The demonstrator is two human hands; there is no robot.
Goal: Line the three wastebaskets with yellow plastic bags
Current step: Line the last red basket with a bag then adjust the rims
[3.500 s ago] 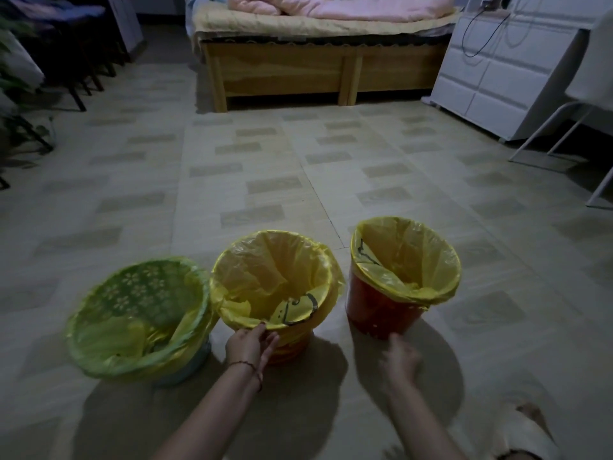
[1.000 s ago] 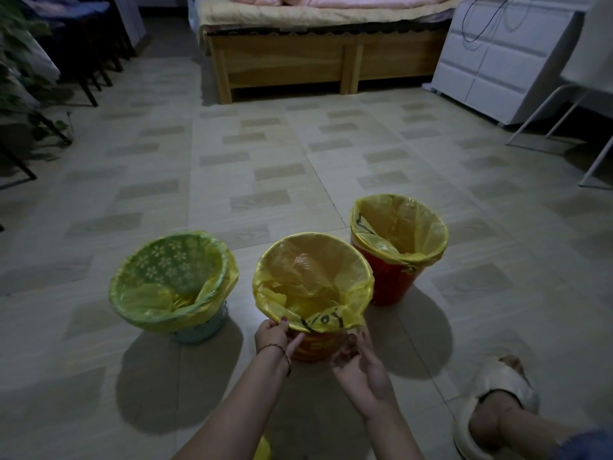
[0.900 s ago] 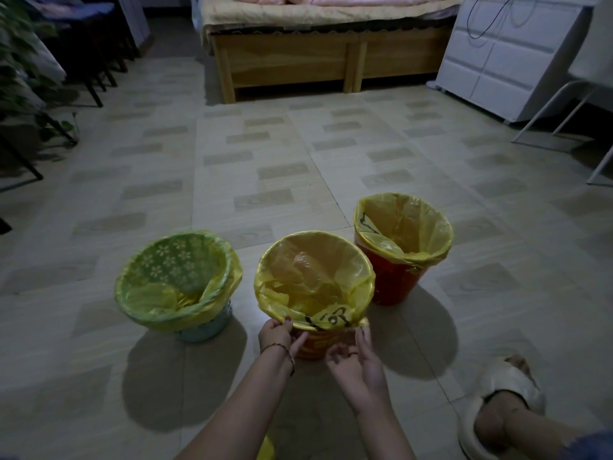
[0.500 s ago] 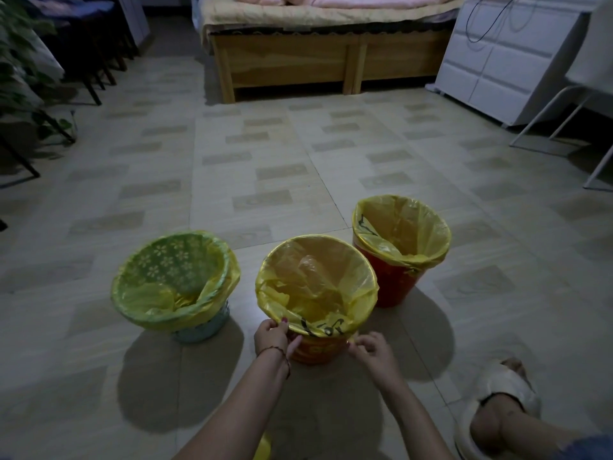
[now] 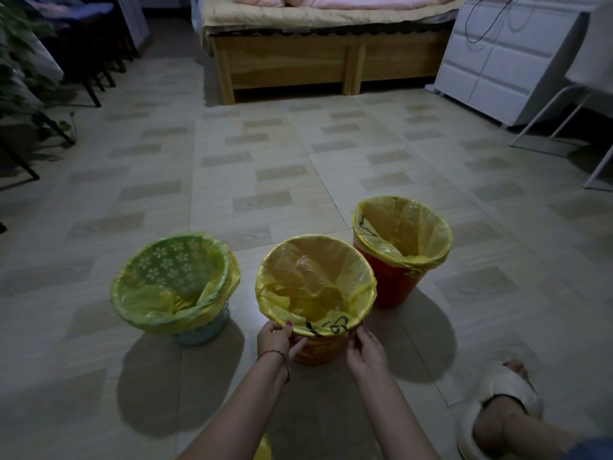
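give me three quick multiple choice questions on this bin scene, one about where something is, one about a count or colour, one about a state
1. Which bin stands nearest the bed?
A. green bin
B. middle bin
C. red bin

2. How many bins have a yellow bag fitted?
A. one
B. two
C. three

3. What are the two hands doing?
A. resting on the floor
B. holding the middle bin's bag edge
C. lifting the green bin

Answers:
1 C: the red bin sits farthest up the floor.
2 C: the green bin, the middle bin and the red bin each show a bag over the rim.
3 B: the left hand and right hand hold the bag edge.
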